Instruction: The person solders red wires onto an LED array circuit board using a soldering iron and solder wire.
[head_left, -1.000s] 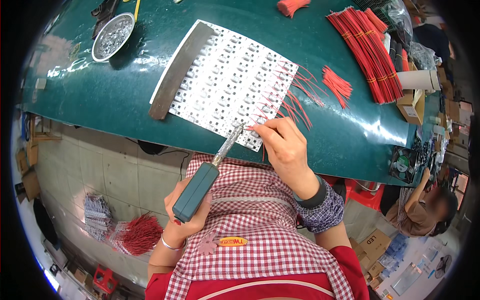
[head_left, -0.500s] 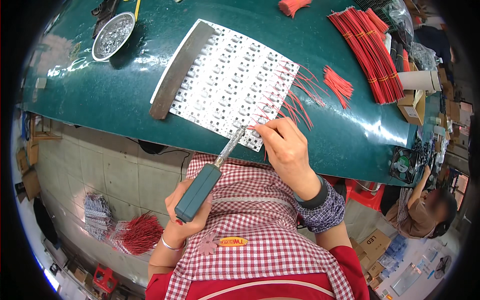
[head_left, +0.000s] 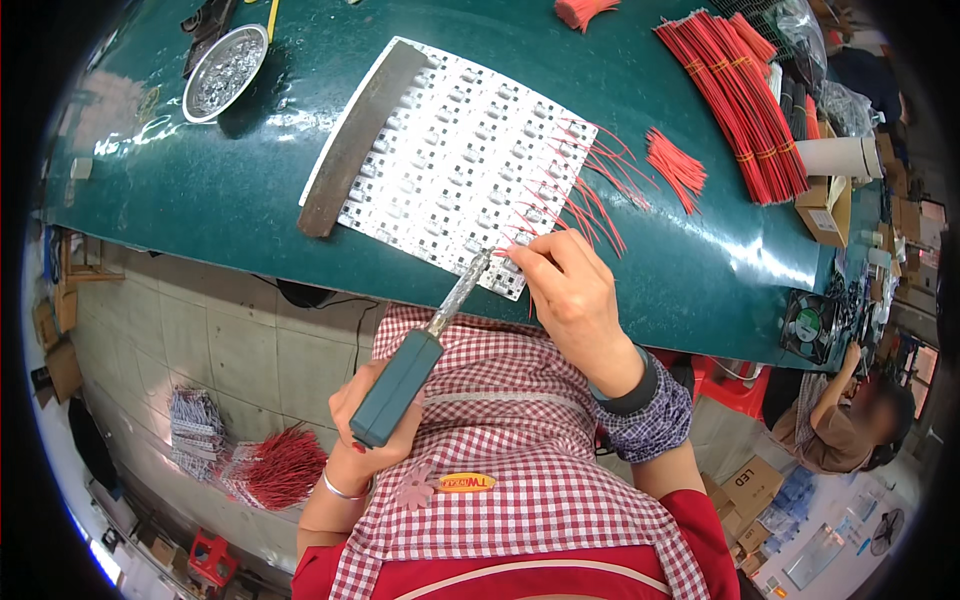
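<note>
A white circuit board panel [head_left: 425, 190] with rows of small parts lies on the green table. A dark flat bar [head_left: 362, 140] rests along its left side. In my left hand [head_left: 378, 420] is a soldering iron [head_left: 398, 388] with a green handle, its tip on the panel's near right part. My right hand [head_left: 572, 290] pinches a thin red wire [head_left: 503, 251] close to that tip; the pinched length is mostly hidden by the fingers. Several red wires [head_left: 600, 215] stick out from the panel's right edge.
On the table [head_left: 230, 200], a metal bowl [head_left: 226, 75] of silvery bits stands far left. Short red wires [head_left: 676, 170] lie right of the panel, with long red wire bundles [head_left: 735, 105] beyond. A small fan [head_left: 806, 325] is at the right edge. Another person [head_left: 840, 420] sits at the right.
My right hand has shifted very slightly upward. The soldering iron, the panel and my left hand look almost the same.
</note>
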